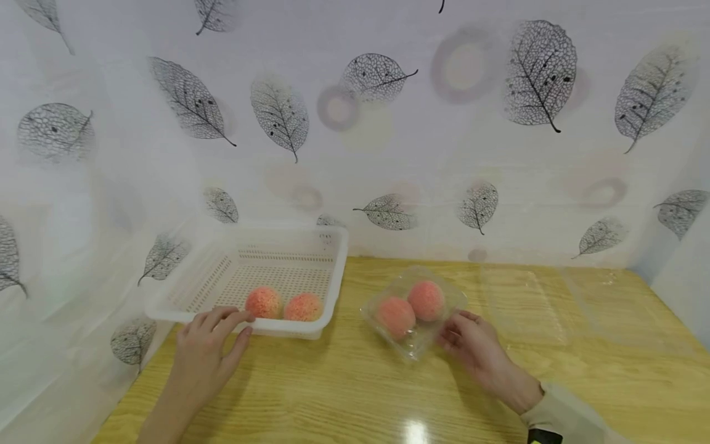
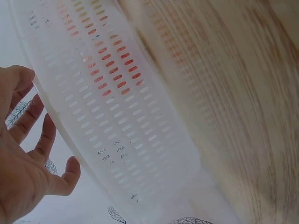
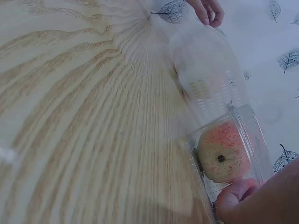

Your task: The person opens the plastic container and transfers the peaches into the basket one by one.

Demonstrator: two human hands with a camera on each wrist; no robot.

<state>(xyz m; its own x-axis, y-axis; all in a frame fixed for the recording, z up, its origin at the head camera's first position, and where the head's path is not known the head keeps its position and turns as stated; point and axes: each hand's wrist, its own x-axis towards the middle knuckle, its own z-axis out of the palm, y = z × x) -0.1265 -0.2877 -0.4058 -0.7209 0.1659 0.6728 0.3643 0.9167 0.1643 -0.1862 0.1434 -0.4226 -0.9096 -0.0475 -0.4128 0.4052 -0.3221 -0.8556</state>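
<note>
Pinching the near-right edge of a clear plastic box point(image 1: 411, 353) with two peaches point(image 1: 395, 317) inside, the right hand point(image 1: 481, 353) works above the wooden table point(image 1: 333, 394). Left of it, the left hand point(image 1: 205, 351) touches a white basket point(image 1: 339, 271) holding two more peaches point(image 1: 264, 303); whether those fingers clasp the rim, I can't quite tell.

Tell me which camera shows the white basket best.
The head view: it takes in nearly the whole white basket, with two peaches inside and the left hand at its near rim. The left wrist view shows one slotted side, close up; the right wrist view, just a hazy part beyond the clear container.
</note>
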